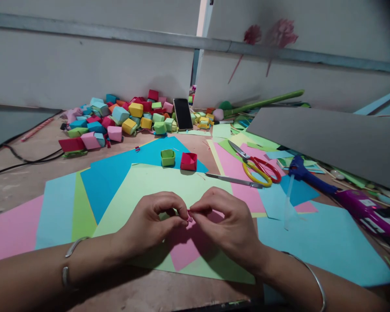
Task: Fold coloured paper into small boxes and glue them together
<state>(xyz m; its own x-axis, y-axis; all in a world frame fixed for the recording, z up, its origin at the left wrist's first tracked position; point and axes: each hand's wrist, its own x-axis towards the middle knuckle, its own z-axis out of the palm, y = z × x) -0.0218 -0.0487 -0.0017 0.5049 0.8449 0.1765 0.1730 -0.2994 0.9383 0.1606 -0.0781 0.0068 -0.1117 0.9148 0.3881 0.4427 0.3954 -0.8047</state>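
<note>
My left hand (156, 221) and my right hand (225, 221) meet at the middle of the table, both in a pinch. Between their fingertips is a small piece of pink-red paper (190, 215), mostly hidden by the fingers. Below them a pink paper sheet (186, 255) lies on a pale green sheet (143, 182). Just beyond the hands sit a small green paper box (168, 157) and a red paper box (189, 161), both with open tops. A slim metal blade tool (234, 179) lies past my right hand.
Scissors (256, 167) and a purple-blue glue gun (351, 201) lie to the right. Many colored paper cubes (120, 115) are heaped at the back left, beside a phone (183, 114) propped upright. Blue sheets (107, 186) spread leftward, and a black cable (26, 161) runs along the left.
</note>
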